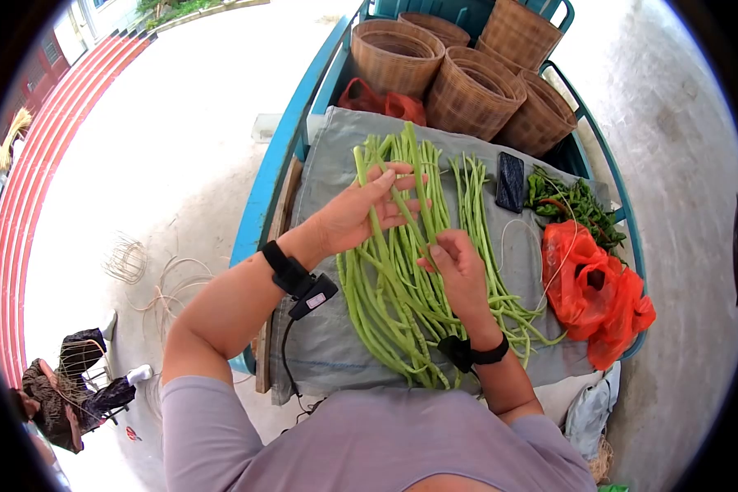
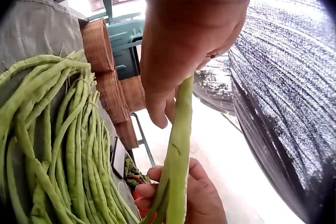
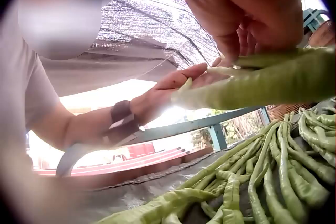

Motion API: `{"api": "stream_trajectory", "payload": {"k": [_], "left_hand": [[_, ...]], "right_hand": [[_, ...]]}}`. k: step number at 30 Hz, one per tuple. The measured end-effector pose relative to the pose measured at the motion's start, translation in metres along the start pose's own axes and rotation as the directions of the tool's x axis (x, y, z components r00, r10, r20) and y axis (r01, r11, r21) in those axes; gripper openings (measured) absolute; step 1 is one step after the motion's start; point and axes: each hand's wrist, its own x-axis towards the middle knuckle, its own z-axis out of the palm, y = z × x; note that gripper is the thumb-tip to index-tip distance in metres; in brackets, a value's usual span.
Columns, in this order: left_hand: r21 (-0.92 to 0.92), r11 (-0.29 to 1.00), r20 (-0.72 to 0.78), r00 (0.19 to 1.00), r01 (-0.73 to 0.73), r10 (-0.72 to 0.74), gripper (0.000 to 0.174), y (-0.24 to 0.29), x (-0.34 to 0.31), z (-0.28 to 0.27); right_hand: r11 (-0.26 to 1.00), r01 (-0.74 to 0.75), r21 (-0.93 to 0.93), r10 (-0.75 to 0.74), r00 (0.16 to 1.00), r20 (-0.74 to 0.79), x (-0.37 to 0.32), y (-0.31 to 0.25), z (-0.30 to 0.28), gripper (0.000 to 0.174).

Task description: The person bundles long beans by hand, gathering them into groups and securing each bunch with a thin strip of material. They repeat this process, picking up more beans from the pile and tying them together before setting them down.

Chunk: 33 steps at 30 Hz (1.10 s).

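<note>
Several long green beans [image 1: 425, 193] are held up in both hands, over a larger spread of long beans [image 1: 361, 299] on a grey cloth. My left hand [image 1: 354, 211] holds the upper part of the raised beans between thumb and fingers. Lower down, my right hand [image 1: 465, 275] grips the same beans with curled fingers. The left wrist view shows the raised beans [image 2: 179, 145] running from one hand to the other. In the right wrist view they pass close beneath the right hand [image 3: 252, 14], above the pile.
The grey cloth [image 1: 307, 361] covers a blue-railed cart bed. Woven baskets [image 1: 476, 94] stand at its far end. A phone [image 1: 510, 181], green peppers [image 1: 574, 205] and a red plastic bag [image 1: 586, 287] lie on the right. Another person [image 1: 66, 394] sits at lower left.
</note>
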Motion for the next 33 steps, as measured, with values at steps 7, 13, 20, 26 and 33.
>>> {"api": "stream_trajectory", "payload": {"k": [7,13,20,26,33], "left_hand": [[0.000,1.000,-0.148,0.989,-0.025,0.025,0.037,-0.007,-0.001,-0.005],[0.014,1.000,-0.081,0.996,-0.026,0.027,0.039,-0.003,-0.001,-0.001],[0.118,0.991,-0.219,0.975,0.060,-0.033,0.032,-0.012,0.000,0.007],[0.071,0.981,-0.173,0.971,0.179,-0.165,0.035,-0.008,-0.001,-0.001],[0.188,0.976,0.005,0.994,0.111,-0.114,0.044,-0.001,-0.003,0.010]], "right_hand": [[0.768,0.196,-0.610,-0.222,0.974,0.033,-0.007,-0.014,0.008,0.016],[0.686,0.204,-0.699,-0.229,0.972,0.060,-0.009,-0.020,0.013,0.015],[0.644,0.248,-0.724,-0.172,0.969,0.179,-0.003,-0.033,-0.002,0.019],[0.351,0.027,-0.936,0.068,0.996,0.054,0.058,-0.031,-0.096,0.027],[0.298,-0.228,-0.927,0.165,0.969,-0.186,0.135,0.072,-0.151,0.029]]}}
